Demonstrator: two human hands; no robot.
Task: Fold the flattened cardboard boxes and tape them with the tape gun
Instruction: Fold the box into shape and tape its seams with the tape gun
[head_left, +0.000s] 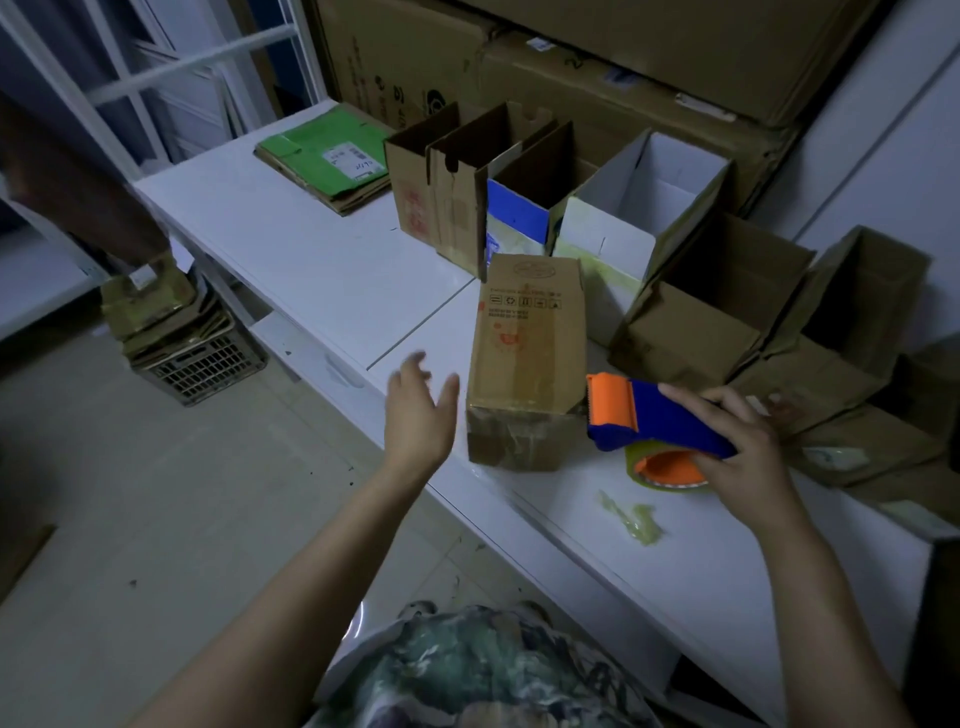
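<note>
Head view: a white table (291, 260) runs from 10 o'clock to 4 o'clock across the frame, with a seam between two tops near its middle. At the centre lies a closed brown box (530, 353), its near end glossy with tape. The left hand (421, 410) hovers at the box's 9 o'clock, fingers spread and holding nothing, blurred; whether it touches the box is unclear. The right hand (743, 452) grips the blue and orange gun (654, 415) at the box's 4 o'clock, its roll low over the table. A tape scrap (631, 519) sticks to the table at 6 o'clock of the gun. Open boxes (649, 208) stand from 12 to 3 o'clock, backed by big cartons (623, 62). Green-topped flats (327, 156) lie at 11 o'clock. On the pale floor (156, 493), at 9 o'clock, a crate (202, 364) holds more cardboard.
</note>
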